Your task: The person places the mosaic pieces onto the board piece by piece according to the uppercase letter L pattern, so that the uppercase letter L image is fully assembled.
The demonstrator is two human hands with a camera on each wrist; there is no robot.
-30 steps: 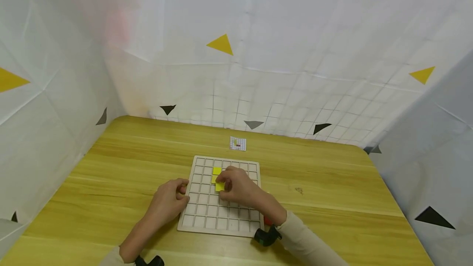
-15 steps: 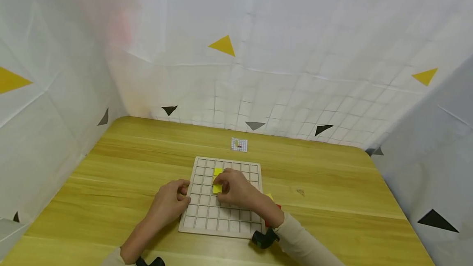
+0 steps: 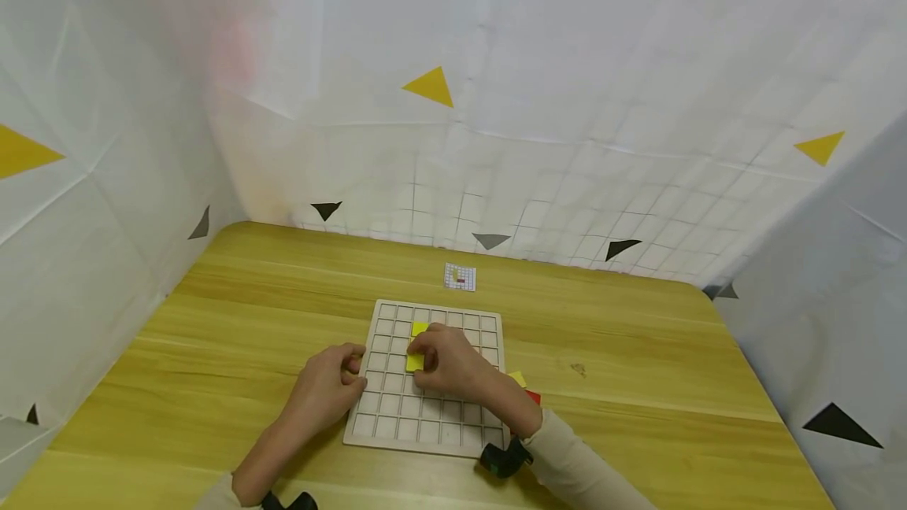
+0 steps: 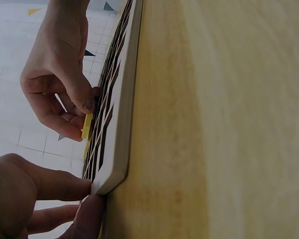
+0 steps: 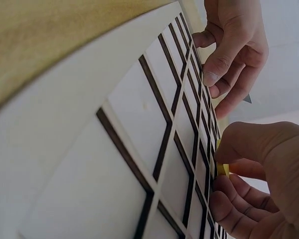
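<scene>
A pale wooden grid board point(image 3: 386, 426) lies on the table. Its left edge is gripped between the thumb and fingers of the left hand point(image 3: 322, 386); in the left wrist view these fingers point(image 4: 65, 185) touch the rim. Over the board's upper middle, the right hand point(image 3: 457, 362) holds a yellow tile point(image 3: 414, 364) by thumb and fingertips, low against the grid. The right wrist view shows this tile point(image 5: 222, 168) partly hidden by the fingers. Another yellow tile point(image 3: 420, 328) lies in a cell just above; the fingers cover part of the space between them.
A small printed grid card point(image 3: 460, 277) lies behind the board. Right of the board, partly hidden by the right forearm, are a yellow piece point(image 3: 519, 378) and a red piece point(image 3: 534, 397). White sheeting point(image 3: 567, 61) with coloured triangles surrounds the table's back and sides.
The right hand has shifted slightly left and down with the tile, which has gone from sitting askew to lining up below the other yellow. The left hand keeps its grip on the board.
</scene>
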